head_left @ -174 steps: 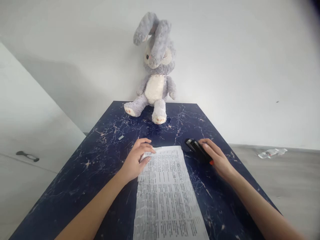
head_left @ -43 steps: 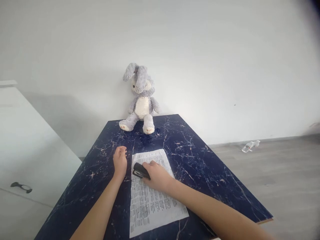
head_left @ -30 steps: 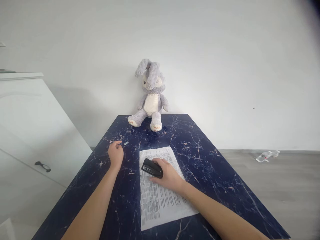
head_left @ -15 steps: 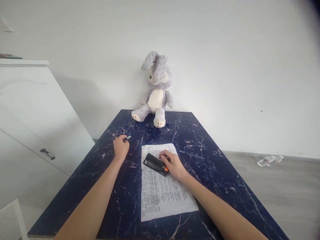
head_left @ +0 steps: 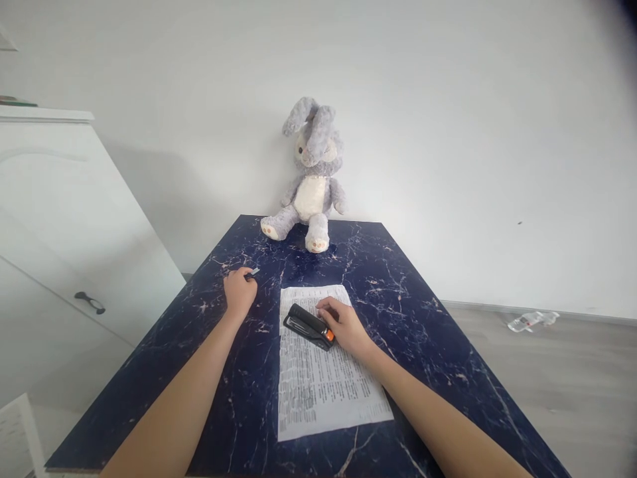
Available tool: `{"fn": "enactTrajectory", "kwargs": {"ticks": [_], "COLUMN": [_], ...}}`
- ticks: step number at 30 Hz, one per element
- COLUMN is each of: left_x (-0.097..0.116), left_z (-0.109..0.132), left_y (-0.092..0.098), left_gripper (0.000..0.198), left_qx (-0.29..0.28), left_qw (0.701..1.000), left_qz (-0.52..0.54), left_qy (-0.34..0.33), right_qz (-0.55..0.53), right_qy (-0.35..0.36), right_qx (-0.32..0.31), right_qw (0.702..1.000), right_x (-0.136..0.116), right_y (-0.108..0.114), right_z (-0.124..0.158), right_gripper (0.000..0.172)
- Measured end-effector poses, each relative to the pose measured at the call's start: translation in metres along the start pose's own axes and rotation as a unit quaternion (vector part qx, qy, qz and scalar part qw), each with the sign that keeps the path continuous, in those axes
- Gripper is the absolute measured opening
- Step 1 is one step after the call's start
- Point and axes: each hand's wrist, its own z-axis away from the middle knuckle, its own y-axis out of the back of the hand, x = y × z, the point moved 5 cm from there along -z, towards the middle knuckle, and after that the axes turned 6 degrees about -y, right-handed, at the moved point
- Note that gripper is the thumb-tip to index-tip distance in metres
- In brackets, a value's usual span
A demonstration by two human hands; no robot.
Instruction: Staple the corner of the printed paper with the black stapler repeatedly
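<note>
A black stapler [head_left: 309, 326] with an orange part at its near end lies on a printed sheet of paper [head_left: 343, 388]. My right hand [head_left: 346, 326] rests at the stapler's right end, fingers curled, thumb against its body; the underside of this grip is hidden. Farther left, my left hand [head_left: 239, 292] lies on the dark blue marbled table [head_left: 253, 398], its fingers closed on a small dark piece with a pale metallic strip [head_left: 255, 272] sticking out to the right. What that piece is, I cannot make out.
A grey plush rabbit [head_left: 312, 192] sits at the table's far end against the white wall. To the left stands a white cabinet [head_left: 74, 219] with a dark handle. Clear plastic bottles [head_left: 530, 321] lie on the floor at right.
The view has shifted very slightly. Both hands, the stapler and the paper keep practically the same places on the table.
</note>
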Motion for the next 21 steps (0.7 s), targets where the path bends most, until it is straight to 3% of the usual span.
{"fn": "enactTrajectory", "kwargs": {"ticks": [12,21], "left_x": [0.013,0.009], "left_z": [0.007,0.006], "left_y": [0.006,0.003], "left_gripper": [0.036,0.035], "left_qx": [-0.031,-0.025], "left_qw": [0.999,0.999], "left_qz": [-0.01,0.003], "left_qy": [0.025,0.026], "right_qz": [0.0,-0.001], "right_qy": [-0.009,-0.011], "right_qx": [-0.005,-0.009], "right_qw": [1.0,1.0], "right_x": [-0.003,0.0], "right_y": [0.001,0.0], "right_z": [0.0,0.0], "right_gripper": [0.019,0.019]}}
